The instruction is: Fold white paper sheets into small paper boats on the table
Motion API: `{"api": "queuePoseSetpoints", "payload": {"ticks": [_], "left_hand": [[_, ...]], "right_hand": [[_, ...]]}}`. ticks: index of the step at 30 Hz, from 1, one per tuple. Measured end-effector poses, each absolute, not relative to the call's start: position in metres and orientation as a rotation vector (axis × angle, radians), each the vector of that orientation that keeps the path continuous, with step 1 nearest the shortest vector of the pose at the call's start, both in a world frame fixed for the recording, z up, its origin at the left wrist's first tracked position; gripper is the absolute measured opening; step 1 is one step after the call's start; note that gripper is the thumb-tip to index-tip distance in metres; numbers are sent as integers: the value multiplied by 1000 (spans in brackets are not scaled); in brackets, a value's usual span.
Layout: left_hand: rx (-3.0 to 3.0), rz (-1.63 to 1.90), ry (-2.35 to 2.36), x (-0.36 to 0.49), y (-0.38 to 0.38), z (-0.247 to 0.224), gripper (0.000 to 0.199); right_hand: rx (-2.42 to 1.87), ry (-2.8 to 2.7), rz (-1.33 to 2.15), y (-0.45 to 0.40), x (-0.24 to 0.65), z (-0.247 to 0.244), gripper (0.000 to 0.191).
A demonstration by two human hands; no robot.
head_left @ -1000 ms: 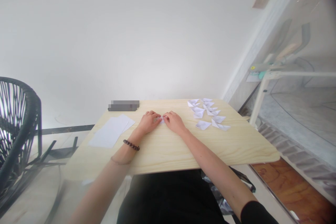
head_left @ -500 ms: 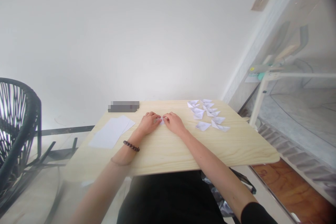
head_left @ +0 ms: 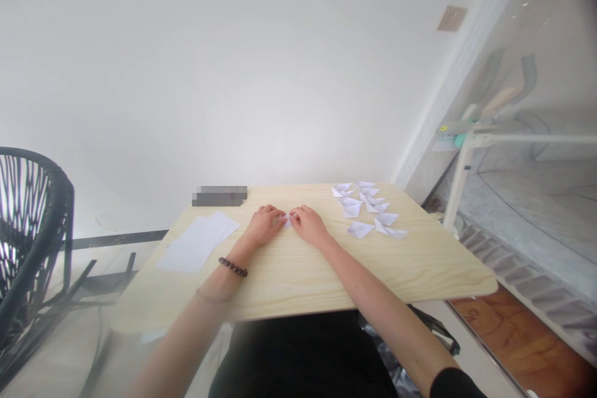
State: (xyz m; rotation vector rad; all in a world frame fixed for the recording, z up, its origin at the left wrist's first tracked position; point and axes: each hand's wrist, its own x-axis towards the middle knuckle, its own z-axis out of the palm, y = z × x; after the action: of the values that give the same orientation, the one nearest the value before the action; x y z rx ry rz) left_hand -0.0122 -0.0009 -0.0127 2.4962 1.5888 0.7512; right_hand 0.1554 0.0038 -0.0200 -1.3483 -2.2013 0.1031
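Note:
Between my hands, near the middle of the table, is a small folded piece of white paper (head_left: 288, 221), mostly covered by my fingers. My left hand (head_left: 265, 226) grips its left side with fingers bent, and a beaded bracelet (head_left: 233, 267) circles that wrist. On the other side my right hand (head_left: 308, 225) pinches the paper's right edge, the fingertips of both hands close together. Several folded paper boats (head_left: 359, 229) lie grouped to the right of my right hand. Flat white paper sheets (head_left: 196, 242) overlap to the left of my left hand.
The pale wooden table (head_left: 289, 286) stands against a white wall (head_left: 289, 74). A pixelated dark object (head_left: 219, 196) sits at its back left. A dark woven chair (head_left: 41, 217) is to the left, and a white metal frame (head_left: 459, 183) stands to the right.
The whole view has shifted slightly, so the table and hands appear a little lower. Both hands keep their hold on the small folded paper, with hardly any finger movement visible.

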Motion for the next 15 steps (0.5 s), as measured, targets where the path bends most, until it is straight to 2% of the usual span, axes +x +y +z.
{"api": "queuePoseSetpoints", "payload": {"ticks": [15], "left_hand": [[2477, 750, 1585, -12, -2, -11, 31]], "right_hand": [[-1386, -2233, 152, 2, 155, -15, 24]]}}
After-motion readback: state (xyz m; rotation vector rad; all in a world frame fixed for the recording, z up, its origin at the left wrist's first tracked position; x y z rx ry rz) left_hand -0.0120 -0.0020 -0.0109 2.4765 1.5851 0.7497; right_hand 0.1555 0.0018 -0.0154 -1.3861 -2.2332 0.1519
